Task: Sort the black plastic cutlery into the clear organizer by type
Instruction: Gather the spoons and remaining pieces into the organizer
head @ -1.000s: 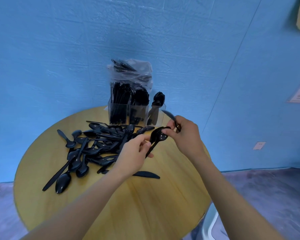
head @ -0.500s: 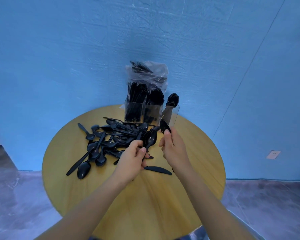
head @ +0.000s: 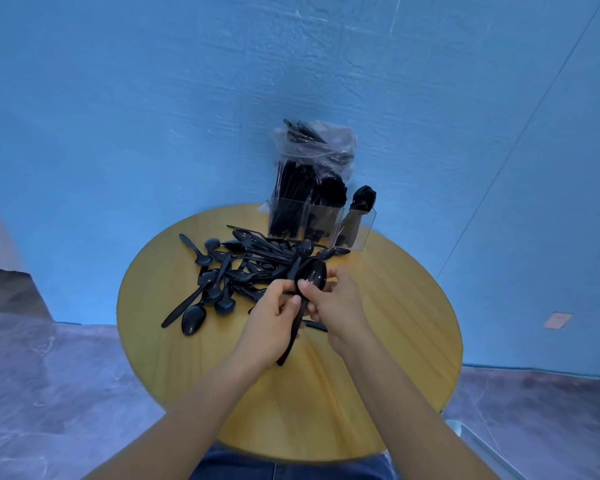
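The right hand (head: pixel 340 303) and left hand (head: pixel 274 315) meet above the middle of the round, yellow wood-grain table (head: pixel 378 358). Both grip one glossy black plastic spoon (head: pixel 309 289): the right thumb presses on the oval bowl, which points away from the person, while the left fingers curl round the slim handle, whose end juts out below the left palm toward the near edge. Whether more than one spoon is stacked in this grip cannot be told.

Just beyond and left of the hands lies a loose, tangled pile of black plastic cutlery (head: pixel 243 268), mostly spoons, crossing one another at all angles. One spoon and a long handle lie at its near-left fringe.

At the far rim stands the clear, square-walled plastic organizer (head: pixel 321 221) with three visible compartments. The left and middle ones are packed with upright black pieces; the right one holds a few spoons, bowls up. A crinkled transparent plastic bag (head: pixel 317 143) of cutlery sits behind and above it.

The table's right and near portions are bare wood. A textured blue wall (head: pixel 153 98) stands behind.
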